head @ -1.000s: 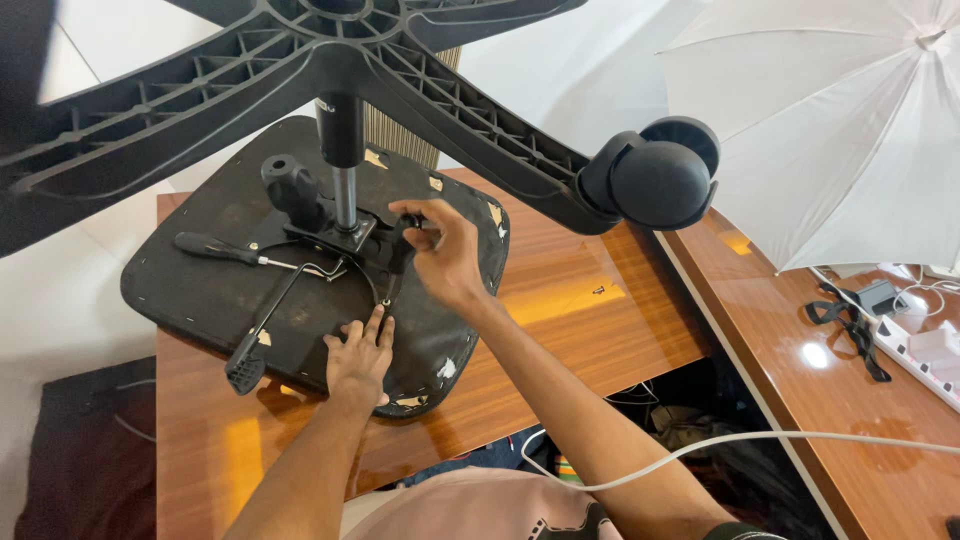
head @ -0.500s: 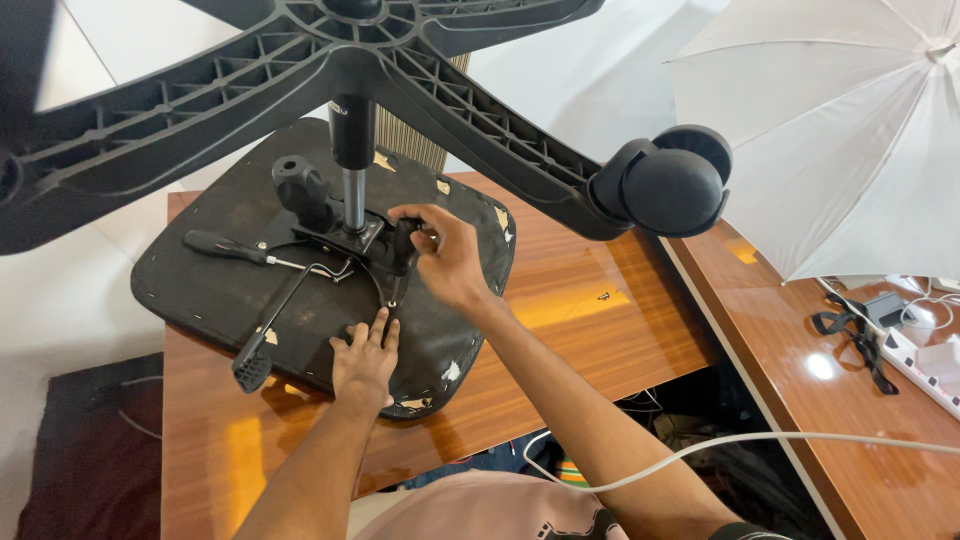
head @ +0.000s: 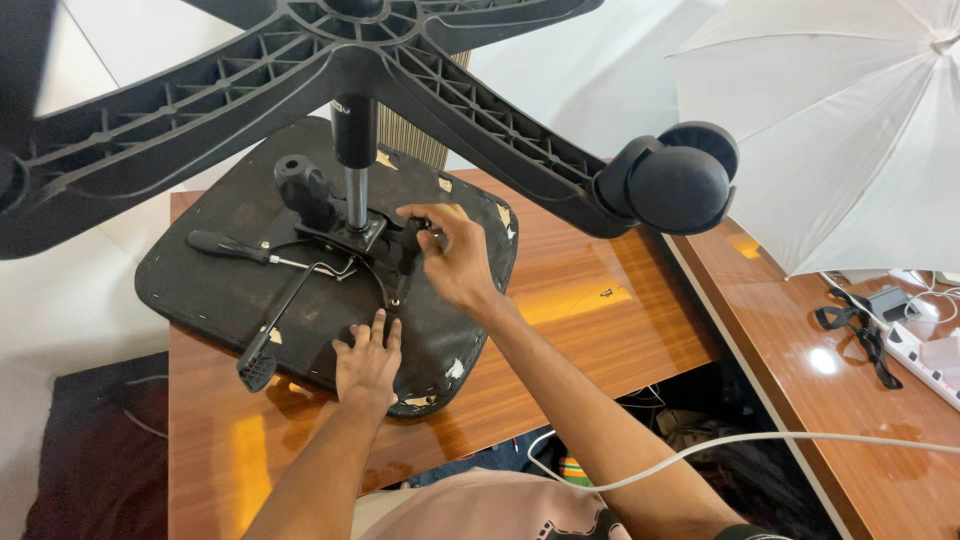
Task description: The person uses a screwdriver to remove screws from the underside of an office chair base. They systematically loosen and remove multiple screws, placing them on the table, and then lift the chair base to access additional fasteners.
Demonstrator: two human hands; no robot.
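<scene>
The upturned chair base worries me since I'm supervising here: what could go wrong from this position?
The chair base with its caster stands high over the seat, so it might tip while the right hand works the mechanism. The left hand lying flat beside the bracket could get pinched.

A makeshift photo studio or office: a white lighting umbrella (head: 850, 130), glossy wooden tabletop (head: 590, 330), power strip (head: 925, 360) and loose cables

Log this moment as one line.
left hand: flat on upturned chair seat | right hand: gripping black knob at mechanism | screwdriver: lying on seat
</scene>
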